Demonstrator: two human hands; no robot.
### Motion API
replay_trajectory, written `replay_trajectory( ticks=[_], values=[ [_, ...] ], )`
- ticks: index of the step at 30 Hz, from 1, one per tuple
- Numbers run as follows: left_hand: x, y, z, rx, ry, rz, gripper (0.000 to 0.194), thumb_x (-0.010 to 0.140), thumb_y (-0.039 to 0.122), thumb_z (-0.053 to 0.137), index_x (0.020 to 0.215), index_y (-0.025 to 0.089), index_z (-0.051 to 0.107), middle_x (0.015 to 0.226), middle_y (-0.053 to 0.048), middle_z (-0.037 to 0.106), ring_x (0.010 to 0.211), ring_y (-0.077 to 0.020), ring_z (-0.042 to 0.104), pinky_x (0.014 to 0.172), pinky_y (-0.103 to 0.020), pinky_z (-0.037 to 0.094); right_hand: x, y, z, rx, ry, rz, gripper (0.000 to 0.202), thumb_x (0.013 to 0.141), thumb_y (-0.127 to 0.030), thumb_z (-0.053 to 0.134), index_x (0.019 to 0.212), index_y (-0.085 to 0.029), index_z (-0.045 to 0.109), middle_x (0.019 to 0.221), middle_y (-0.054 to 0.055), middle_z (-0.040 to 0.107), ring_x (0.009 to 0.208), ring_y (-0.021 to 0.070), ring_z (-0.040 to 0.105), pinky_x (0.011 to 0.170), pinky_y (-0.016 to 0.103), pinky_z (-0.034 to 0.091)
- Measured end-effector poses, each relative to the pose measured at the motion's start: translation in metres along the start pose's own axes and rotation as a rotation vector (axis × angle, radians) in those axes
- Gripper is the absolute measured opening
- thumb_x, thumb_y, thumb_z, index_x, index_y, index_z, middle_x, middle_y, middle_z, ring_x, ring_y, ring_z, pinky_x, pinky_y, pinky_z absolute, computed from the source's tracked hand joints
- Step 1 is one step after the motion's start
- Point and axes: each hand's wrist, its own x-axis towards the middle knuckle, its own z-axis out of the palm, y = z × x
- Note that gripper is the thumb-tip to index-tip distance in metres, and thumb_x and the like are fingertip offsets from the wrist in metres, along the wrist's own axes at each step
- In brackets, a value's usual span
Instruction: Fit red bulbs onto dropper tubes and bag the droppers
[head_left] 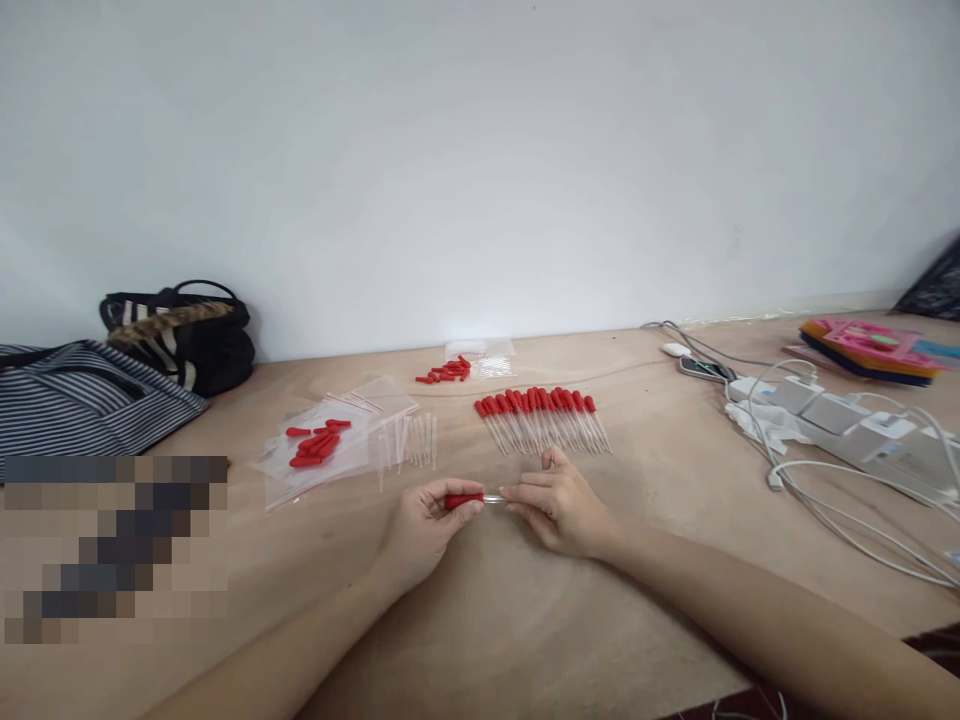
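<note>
A pale wall (480,180) — softly lit — rises behind a tan tabletop (480,620).

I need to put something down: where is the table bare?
Bare table shows between the forearms, and between the dropper row and the white cables. It's crowded around the plastic bags and red bulbs, left, and among the adapters, right.

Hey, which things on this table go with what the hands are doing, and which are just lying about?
Part of the work:
- red bulb in the left hand
- clear tube in the right hand
- red-topped droppers
- loose red bulbs
- loose tubes

Apparently just lying about:
- striped bag
- black bag
- phone
- chargers
- cables
</note>
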Motion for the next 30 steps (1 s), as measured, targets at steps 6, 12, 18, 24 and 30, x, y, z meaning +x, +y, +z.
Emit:
replay_trajectory(
  ticks=[6, 12, 18, 24, 30],
  values=[
    [-0.0007, 0.0008, 0.0003, 0.001, 0.011, -0.019, 0.035, 0.058, 0.026, 0.069, 0.091, 0.016, 0.063, 0.077, -0.004, 0.070, 0.074, -0.0180, 0.064, 0.072, -0.029, 0.051, 0.0032, 0.0001, -0.0001, -0.108, 0.048, -0.058, 0.024, 0.080, -0.013, 0.038, 0.077, -0.017, 0.062, 0.056, 0.000, 0.055, 0.047, 0.0087, 0.037, 0.065, 0.030, 0.023],
    [-0.0007, 0.0002, 0.0001, 0.033, 0.015, -0.013, 0.037, 0.059, 0.026, 0.068, 0.094, 0.015, 0.062, 0.079, -0.005, 0.070, 0.078, -0.0198, 0.064, 0.074, -0.032, 0.051, 0.0051, -0.0026, 0.0049, -0.126, 0.049, -0.045, 0.023, 0.077, -0.011, 0.039, 0.076, -0.017, 0.061, 0.056, -0.001, 0.055, 0.049, 0.0092, 0.040, 0.064, 0.030, 0.022],
    [-0.0004, 0.0001, 0.0003, 0.025, 0.019, -0.014, 0.035, 0.058, 0.024, 0.068, 0.091, 0.015, 0.063, 0.076, -0.005, 0.070, 0.074, -0.0194, 0.065, 0.072, -0.031, 0.052, 0.0074, -0.0046, 0.0084, -0.116, 0.057, -0.045, 0.022, 0.077, -0.010, 0.040, 0.076, -0.016, 0.061, 0.055, 0.000, 0.056, 0.050, 0.0097, 0.043, 0.064, 0.031, 0.021],
    [-0.0002, 0.0018, 0.0005, 0.018, 0.018, -0.024, 0.032, 0.058, 0.023, 0.068, 0.089, 0.014, 0.063, 0.077, -0.005, 0.071, 0.074, -0.0195, 0.065, 0.073, -0.031, 0.051, 0.0095, -0.0043, 0.0083, -0.095, 0.050, -0.034, 0.023, 0.078, -0.012, 0.039, 0.075, -0.016, 0.061, 0.055, 0.000, 0.057, 0.050, 0.0095, 0.043, 0.065, 0.031, 0.021],
    [0.0008, -0.0002, -0.0010, 0.029, -0.038, -0.007, 0.031, 0.060, 0.022, 0.067, 0.089, 0.015, 0.063, 0.080, -0.006, 0.071, 0.076, -0.0200, 0.065, 0.076, -0.033, 0.051, 0.0103, -0.0041, 0.0072, -0.081, 0.039, -0.025, 0.025, 0.078, -0.011, 0.037, 0.075, -0.016, 0.061, 0.056, 0.000, 0.058, 0.051, 0.0099, 0.044, 0.065, 0.031, 0.021]
  ],
)
